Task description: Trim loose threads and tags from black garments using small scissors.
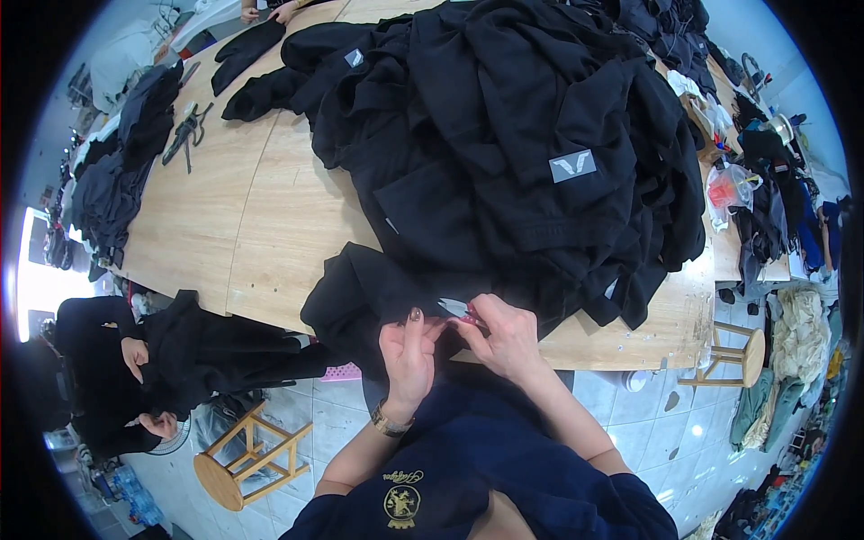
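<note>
Near the front edge of the table, a black garment (360, 288) lies bunched in front of me, its lower part hanging over the edge. My left hand (409, 355) is closed on this garment, thumb pointing up; the fabric between its fingers is mostly hidden. My right hand (504, 337) grips a small pair of thread snips (454, 309) with pinkish-red handles. Their pale blades point left, just over the cloth and close to my left fingertips. Just beyond both hands rises a large heap of black garments (504, 162), some with grey-white patches.
At the left, a co-worker's hands (135, 358) are by more black cloth; another person's hands (283, 13) show at the far edge. Wooden stools (225, 477) stand on the tiled floor at both sides. A dark tool (186, 133) and folded clothes (117, 193) lie on the table's left.
</note>
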Demonstrator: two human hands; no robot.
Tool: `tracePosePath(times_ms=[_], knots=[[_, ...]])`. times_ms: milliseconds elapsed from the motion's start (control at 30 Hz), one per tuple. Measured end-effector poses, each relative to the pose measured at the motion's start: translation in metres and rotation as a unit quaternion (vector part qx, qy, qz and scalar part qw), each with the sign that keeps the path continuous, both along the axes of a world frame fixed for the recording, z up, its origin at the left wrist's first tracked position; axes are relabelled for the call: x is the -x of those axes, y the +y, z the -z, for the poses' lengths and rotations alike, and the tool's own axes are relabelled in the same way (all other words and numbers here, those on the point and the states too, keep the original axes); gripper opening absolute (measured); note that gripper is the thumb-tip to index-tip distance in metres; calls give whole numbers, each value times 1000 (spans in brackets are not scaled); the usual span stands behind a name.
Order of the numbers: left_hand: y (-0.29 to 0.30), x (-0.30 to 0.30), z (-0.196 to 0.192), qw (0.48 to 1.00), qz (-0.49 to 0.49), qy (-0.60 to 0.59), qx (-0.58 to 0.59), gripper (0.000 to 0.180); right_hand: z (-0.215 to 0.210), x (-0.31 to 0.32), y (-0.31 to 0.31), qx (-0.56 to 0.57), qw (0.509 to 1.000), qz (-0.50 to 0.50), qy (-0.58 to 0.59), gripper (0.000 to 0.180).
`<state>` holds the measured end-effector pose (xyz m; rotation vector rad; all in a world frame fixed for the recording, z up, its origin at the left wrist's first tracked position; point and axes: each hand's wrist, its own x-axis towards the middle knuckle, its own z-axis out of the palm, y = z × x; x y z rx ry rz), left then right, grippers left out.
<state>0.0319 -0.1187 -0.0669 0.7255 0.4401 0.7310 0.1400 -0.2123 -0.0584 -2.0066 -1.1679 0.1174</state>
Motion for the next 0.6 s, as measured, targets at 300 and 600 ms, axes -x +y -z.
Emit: tracePosePath(times_ms=[300,600], knots=[[1,0,8,999,0,-5,-38,14,0,-3,1,-72,967,35,240,22],[-2,5,16,991,0,73,-115,13,-4,14,15,-102,960,2,262,11]])
